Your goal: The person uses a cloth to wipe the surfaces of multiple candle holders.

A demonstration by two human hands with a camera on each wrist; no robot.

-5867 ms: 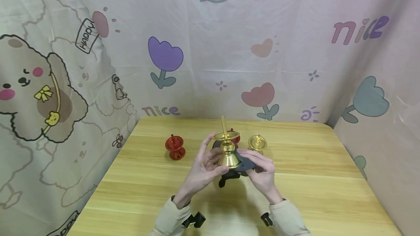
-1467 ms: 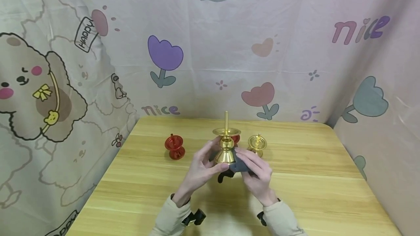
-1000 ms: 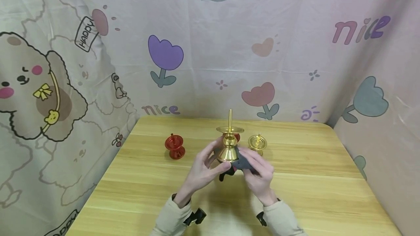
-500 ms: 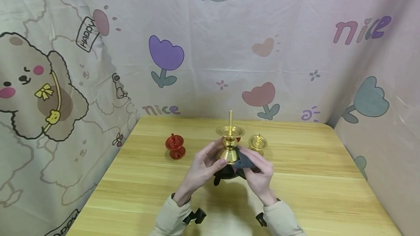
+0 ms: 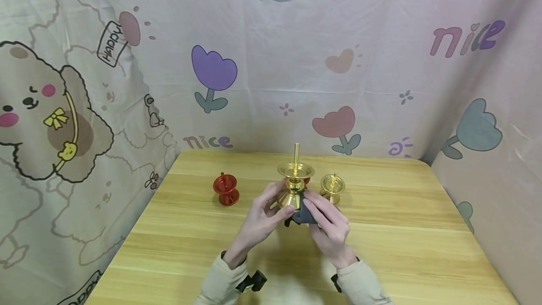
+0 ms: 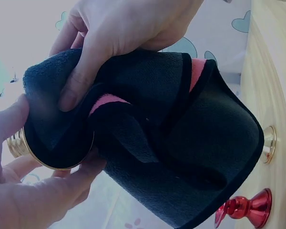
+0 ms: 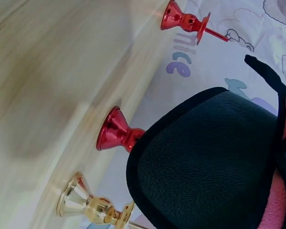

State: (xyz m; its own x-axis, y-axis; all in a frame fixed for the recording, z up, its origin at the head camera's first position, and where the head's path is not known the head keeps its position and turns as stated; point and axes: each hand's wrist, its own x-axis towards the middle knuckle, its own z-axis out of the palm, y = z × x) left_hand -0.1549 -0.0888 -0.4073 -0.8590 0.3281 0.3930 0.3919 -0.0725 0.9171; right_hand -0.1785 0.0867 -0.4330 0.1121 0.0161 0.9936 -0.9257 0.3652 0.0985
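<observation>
A gold candlestick (image 5: 296, 171) with a dish and a thin upright spike is held above the table by my left hand (image 5: 259, 218). Its fingers and thumb grip the flared base. My right hand (image 5: 331, 232) pinches a dark grey cloth (image 5: 306, 214) against the base's right side and underside. From the left wrist, the cloth (image 6: 214, 129) covers the bottom of the base inside its gold rim (image 6: 62, 168), the right thumb (image 6: 76, 88) pressing on it. The cloth has black edging and a pink reverse, and its loose part hangs down. Neither hand shows in the right wrist view.
On the wooden table (image 5: 190, 248), a red candlestick (image 5: 226, 189) stands at the left. Another red candlestick (image 7: 115, 131) is mostly hidden behind the held one in the head view. A smaller gold candlestick (image 5: 332, 186) stands to its right. Patterned fabric (image 5: 262, 60) hangs behind.
The right hand and cloth shift back and forth against the base, now slightly left of half a second ago. The candlestick tilted left earliest and is now nearly upright. Less hanging cloth shows below.
</observation>
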